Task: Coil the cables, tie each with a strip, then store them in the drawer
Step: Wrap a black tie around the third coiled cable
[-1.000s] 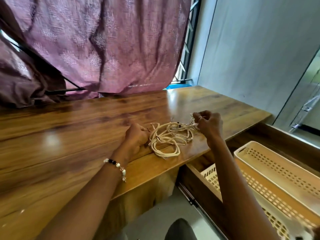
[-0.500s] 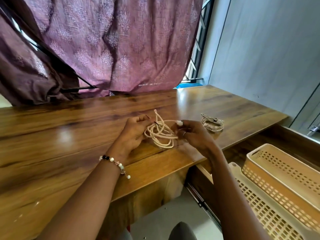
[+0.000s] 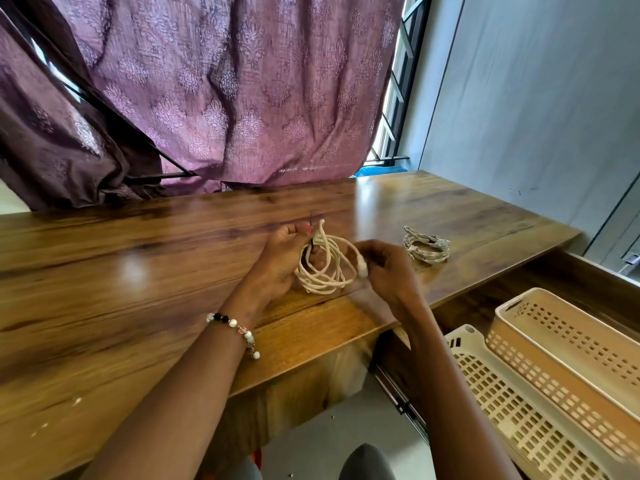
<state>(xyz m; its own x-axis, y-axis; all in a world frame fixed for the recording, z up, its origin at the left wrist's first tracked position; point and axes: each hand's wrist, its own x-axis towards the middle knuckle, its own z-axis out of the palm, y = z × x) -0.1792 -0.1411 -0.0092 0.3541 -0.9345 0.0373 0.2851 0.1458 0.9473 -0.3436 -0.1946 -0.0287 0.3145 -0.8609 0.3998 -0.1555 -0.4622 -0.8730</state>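
Observation:
A cream cable [image 3: 327, 268] lies in loose loops on the wooden desk [image 3: 138, 271] near its front edge. My left hand [image 3: 280, 261] grips the loops at their left side, fingers curled through them, beside a thin dark strip. My right hand [image 3: 388, 268] pinches the cable's white plug end at the right of the loops. A second coiled, braided cable [image 3: 426, 249] lies by itself on the desk further right. The open drawer [image 3: 491, 299] is below the desk's right end.
Two perforated cream plastic baskets [image 3: 561, 344] sit in the open drawer at the lower right. A purple patterned curtain [image 3: 225, 91] hangs behind the desk. A grey wall runs along the right side.
The braided coil was set down on the desk to the right. My right hand came back to the cream cable and took its plug end; the loops are now gathered tighter.

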